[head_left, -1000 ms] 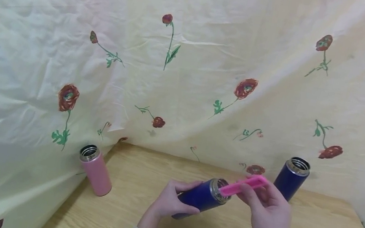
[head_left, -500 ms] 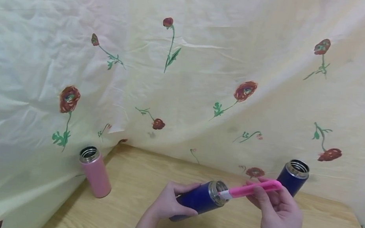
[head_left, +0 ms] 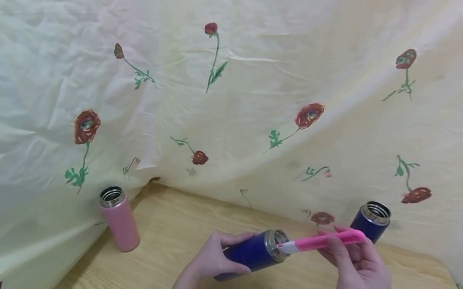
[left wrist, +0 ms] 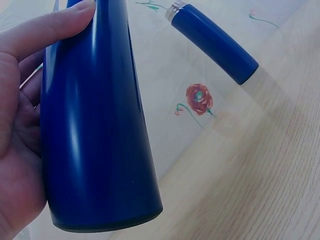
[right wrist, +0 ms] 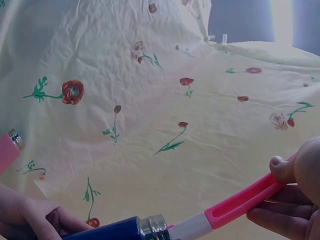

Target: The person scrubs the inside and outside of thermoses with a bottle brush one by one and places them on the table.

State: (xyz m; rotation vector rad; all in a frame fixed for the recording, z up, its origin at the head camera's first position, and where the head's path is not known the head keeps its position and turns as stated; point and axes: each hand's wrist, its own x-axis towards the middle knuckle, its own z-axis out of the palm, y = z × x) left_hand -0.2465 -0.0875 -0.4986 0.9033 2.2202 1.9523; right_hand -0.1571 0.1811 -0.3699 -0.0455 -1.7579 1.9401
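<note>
My left hand (head_left: 215, 258) grips a blue bottle (head_left: 253, 251) round its body. The bottle is tilted above the table, its open steel mouth to the right; the left wrist view shows its dark base (left wrist: 107, 225). My right hand (head_left: 357, 280) holds the pink handle of what looks like a bottle brush (head_left: 325, 240), thumb on top and fingers beneath. Its white neck (right wrist: 192, 227) runs into the steel mouth (right wrist: 155, 227). Whatever is at the far end is hidden inside the bottle.
An open pink bottle (head_left: 121, 223) stands at the left by the cloth. Another open blue bottle (head_left: 368, 227) stands behind my right hand, partly covered by it. Flower-printed cloth (head_left: 240, 90) hangs behind and left of the wooden table (head_left: 185, 208).
My right hand has moved right, drawing the pink handle partly out of the mouth, so more of the white neck shows. The left hand and its bottle have barely shifted.
</note>
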